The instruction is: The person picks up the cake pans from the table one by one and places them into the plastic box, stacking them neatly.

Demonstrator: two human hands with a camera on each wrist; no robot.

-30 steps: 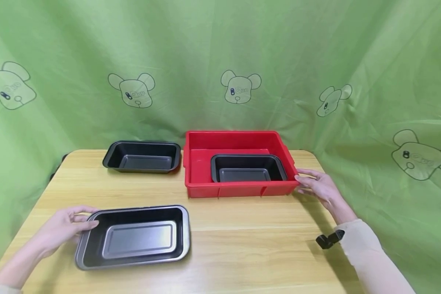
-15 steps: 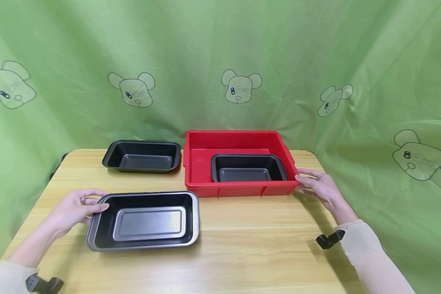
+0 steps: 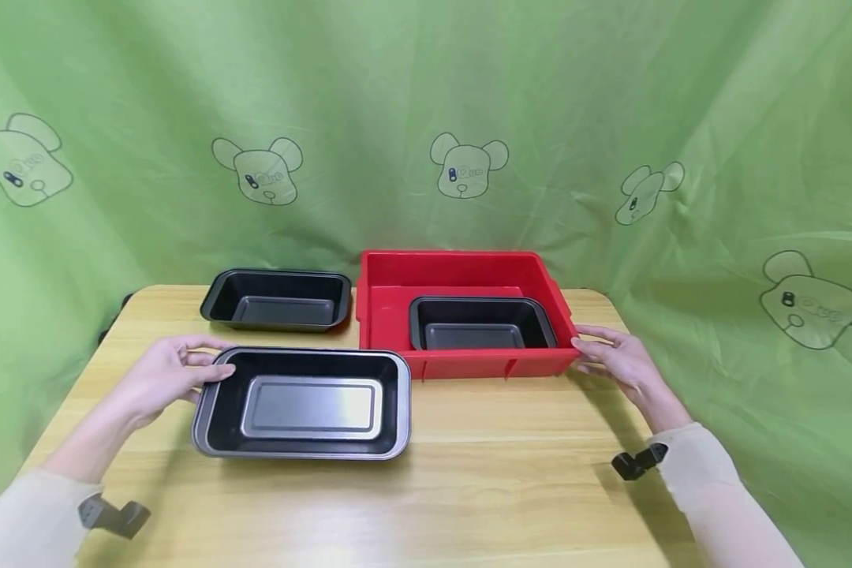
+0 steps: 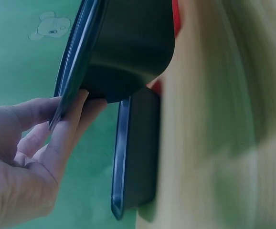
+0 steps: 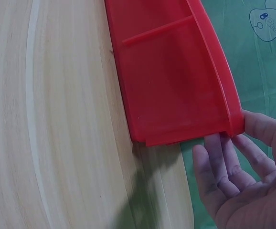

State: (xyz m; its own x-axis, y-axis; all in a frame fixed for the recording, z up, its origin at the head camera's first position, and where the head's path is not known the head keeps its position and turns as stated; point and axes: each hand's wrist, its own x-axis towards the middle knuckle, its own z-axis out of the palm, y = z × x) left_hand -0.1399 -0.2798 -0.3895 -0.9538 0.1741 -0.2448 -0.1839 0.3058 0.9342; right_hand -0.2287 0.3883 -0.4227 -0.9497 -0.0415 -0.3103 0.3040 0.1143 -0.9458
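Observation:
My left hand pinches the left end rim of a dark loaf pan, thumb on top and fingers under the lip. The left wrist view shows this pan held up off the wooden table, its side wall toward the camera. On the right, my right hand grips the front right corner of a red plastic bin, with the thumb at the rim and fingers below it. Inside the bin, toward its right front, sits a second loaf pan.
A third loaf pan stands at the back left of the table, close beside the bin. Behind the table hangs a green curtain with printed bear heads. Each sleeve carries a black wrist camera mount.
My left hand has carried its loaf pan away from me and to the right, so that it now overlaps the bin's front left corner. My right hand and the bin stay put.

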